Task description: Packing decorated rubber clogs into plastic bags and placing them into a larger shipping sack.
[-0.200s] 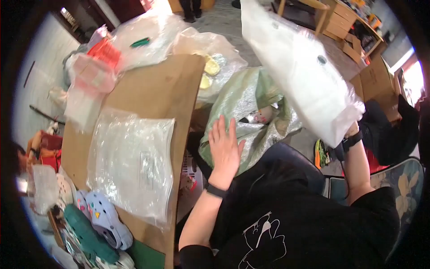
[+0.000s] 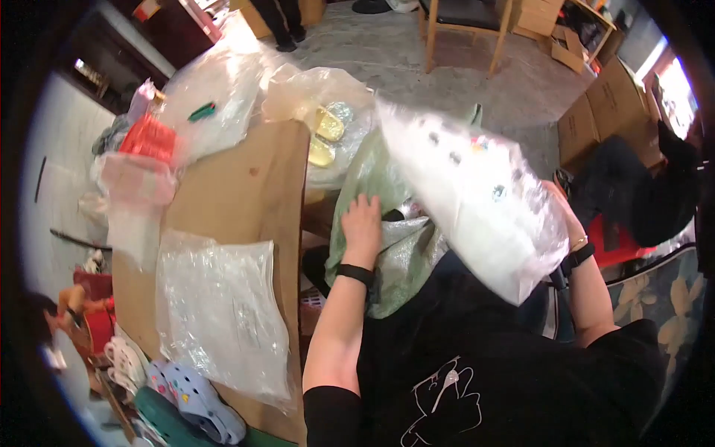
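A wooden table (image 2: pixel 246 186) bears clear plastic bags (image 2: pixel 220 313), with clogs (image 2: pixel 190 395) at its near edge.

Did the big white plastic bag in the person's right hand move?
Yes. The white plastic bag has come down and leftward, closer to the wooden table and the left hand.

Daylight pours in from a window (image 2: pixel 676 93) at the upper right, blown out to white, while the room's edges sink into a dark fisheye ring. The big clear bag (image 2: pixel 477 197) is smeared with motion blur and glare. Straight table edges (image 2: pixel 287 223) bow near the rim.
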A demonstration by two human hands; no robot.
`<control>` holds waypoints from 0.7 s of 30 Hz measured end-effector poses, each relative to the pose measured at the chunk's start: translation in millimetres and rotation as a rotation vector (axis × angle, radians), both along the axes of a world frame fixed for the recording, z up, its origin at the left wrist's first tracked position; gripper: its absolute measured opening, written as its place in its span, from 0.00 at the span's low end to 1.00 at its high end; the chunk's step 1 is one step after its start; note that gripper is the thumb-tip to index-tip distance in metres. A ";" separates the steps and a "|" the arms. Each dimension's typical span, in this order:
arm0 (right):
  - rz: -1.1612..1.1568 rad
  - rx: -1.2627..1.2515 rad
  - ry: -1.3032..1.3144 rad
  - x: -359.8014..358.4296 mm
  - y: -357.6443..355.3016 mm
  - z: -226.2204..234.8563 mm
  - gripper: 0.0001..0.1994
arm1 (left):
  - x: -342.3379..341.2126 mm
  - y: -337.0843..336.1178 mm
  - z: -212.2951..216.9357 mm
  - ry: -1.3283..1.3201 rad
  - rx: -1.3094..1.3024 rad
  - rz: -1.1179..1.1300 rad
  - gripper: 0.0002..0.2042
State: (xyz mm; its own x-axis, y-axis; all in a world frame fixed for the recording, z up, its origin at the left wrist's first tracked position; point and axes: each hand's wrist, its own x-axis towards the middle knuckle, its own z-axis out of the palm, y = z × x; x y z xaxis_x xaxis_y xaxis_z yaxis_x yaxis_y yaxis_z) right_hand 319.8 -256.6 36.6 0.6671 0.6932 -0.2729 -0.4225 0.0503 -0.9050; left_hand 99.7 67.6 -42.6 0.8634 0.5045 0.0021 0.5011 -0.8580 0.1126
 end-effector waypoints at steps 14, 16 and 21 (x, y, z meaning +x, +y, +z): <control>-0.167 -0.360 -0.316 38.9 125.6 -108.1 0.11 | 45.2 38.3 172.2 -0.909 -0.982 0.199 0.13; -0.292 -0.287 -0.246 78.7 111.1 -130.1 0.12 | 41.2 63.4 173.5 -1.050 -1.225 0.344 0.12; -0.159 -0.753 -0.854 66.2 129.5 -116.4 0.10 | 45.9 71.9 188.2 -1.058 -1.149 0.343 0.11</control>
State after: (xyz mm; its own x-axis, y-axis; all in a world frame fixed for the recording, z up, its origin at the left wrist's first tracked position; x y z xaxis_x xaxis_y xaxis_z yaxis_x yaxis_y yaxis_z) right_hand 386.0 -127.0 -79.8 0.8992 0.4376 0.0012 0.3063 -0.6272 -0.7161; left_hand 145.6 139.5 145.6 0.5707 0.8212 -0.0022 -0.0755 0.0551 0.9956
